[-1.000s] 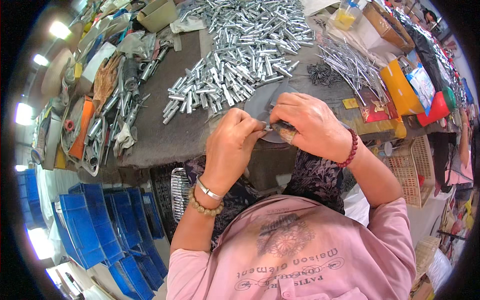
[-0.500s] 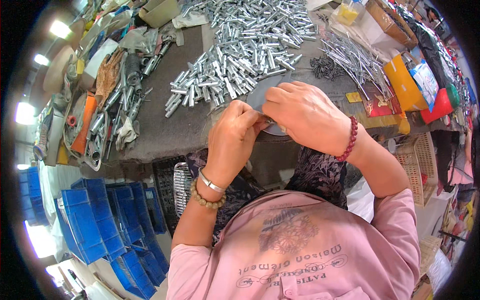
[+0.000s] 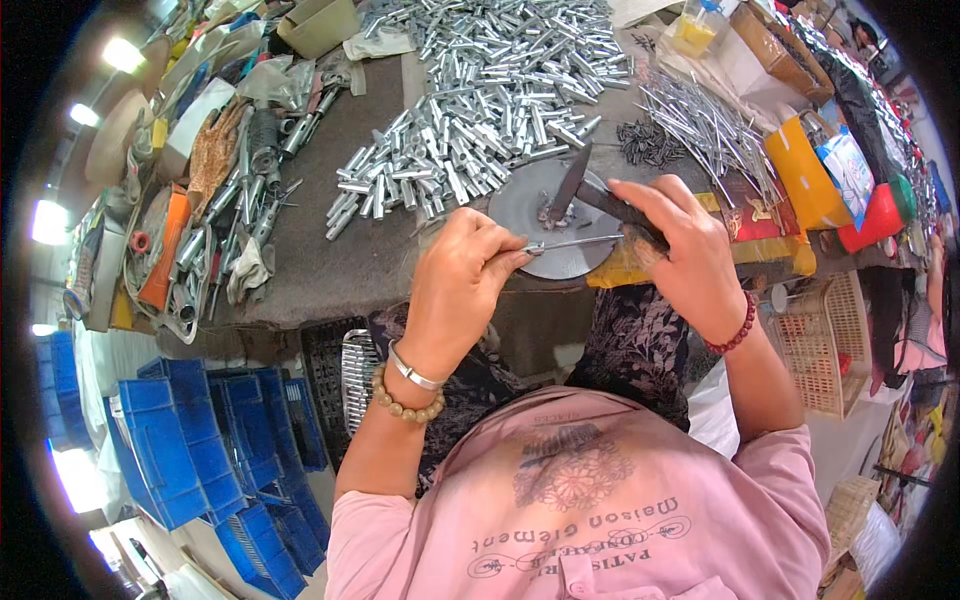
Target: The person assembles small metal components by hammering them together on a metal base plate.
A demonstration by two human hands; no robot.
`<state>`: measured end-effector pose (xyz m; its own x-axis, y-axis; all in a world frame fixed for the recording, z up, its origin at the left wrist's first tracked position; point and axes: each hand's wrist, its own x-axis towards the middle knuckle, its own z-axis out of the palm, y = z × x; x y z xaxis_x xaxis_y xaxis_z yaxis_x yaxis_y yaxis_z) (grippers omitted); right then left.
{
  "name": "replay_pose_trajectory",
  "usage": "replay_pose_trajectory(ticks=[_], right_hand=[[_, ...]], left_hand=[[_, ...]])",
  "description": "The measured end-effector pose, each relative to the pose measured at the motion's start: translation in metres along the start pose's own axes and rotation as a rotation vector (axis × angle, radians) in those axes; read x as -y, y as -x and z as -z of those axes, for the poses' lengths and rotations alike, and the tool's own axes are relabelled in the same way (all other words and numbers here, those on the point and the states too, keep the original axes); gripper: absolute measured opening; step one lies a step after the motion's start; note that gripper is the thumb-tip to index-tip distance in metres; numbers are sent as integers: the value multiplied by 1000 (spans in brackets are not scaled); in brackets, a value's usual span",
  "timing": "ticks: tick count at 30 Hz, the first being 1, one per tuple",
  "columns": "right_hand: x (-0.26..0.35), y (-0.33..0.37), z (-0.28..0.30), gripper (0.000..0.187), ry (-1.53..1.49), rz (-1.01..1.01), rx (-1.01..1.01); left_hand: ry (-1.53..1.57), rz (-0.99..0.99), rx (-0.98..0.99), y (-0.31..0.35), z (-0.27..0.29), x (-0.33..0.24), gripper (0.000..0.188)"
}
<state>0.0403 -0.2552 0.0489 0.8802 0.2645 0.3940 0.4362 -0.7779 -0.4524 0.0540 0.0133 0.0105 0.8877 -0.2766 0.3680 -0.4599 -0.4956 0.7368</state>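
My left hand [image 3: 465, 270] pinches a thin metal rod [image 3: 585, 241], with a small metal fitting at its end by the fingertips. The rod points right across the front of a round grey metal plate [image 3: 590, 262]. In my right hand [image 3: 692, 255] is the dark handle of a hammer [image 3: 570, 186], its head over the plate. Small metal bits [image 3: 546, 211] lie beside the hammer head. Behind the plate spreads a large heap of silvery metal tubes [image 3: 470, 140].
Thin rods [image 3: 705, 125] and small black pins [image 3: 650, 143] lie at the back right, near a yellow folder [image 3: 805, 170]. Tools with an orange handle [image 3: 168, 248] crowd the left of the table. Blue bins [image 3: 180, 450] stand below left, a beige basket [image 3: 820, 345] below right.
The hands were close together over the plate. My right hand has moved right and taken hold of the hammer, baring more of the plate and the rod in my left hand.
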Motion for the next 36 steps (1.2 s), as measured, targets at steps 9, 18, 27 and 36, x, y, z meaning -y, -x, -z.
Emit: replay_pose_trajectory(ticks=[9, 18, 27, 36], right_hand=[[-31, -23, 2, 53, -71, 31, 58], [-25, -33, -23, 25, 2, 173, 40], [1, -35, -25, 20, -67, 169, 146], [31, -47, -43, 45, -520, 155, 165]], left_hand=[[20, -9, 3, 0, -2, 0, 16], [12, -1, -8, 1, -3, -1, 16], [-70, -1, -39, 5, -4, -5, 15], [-124, -48, -28, 4, -1, -1, 14]])
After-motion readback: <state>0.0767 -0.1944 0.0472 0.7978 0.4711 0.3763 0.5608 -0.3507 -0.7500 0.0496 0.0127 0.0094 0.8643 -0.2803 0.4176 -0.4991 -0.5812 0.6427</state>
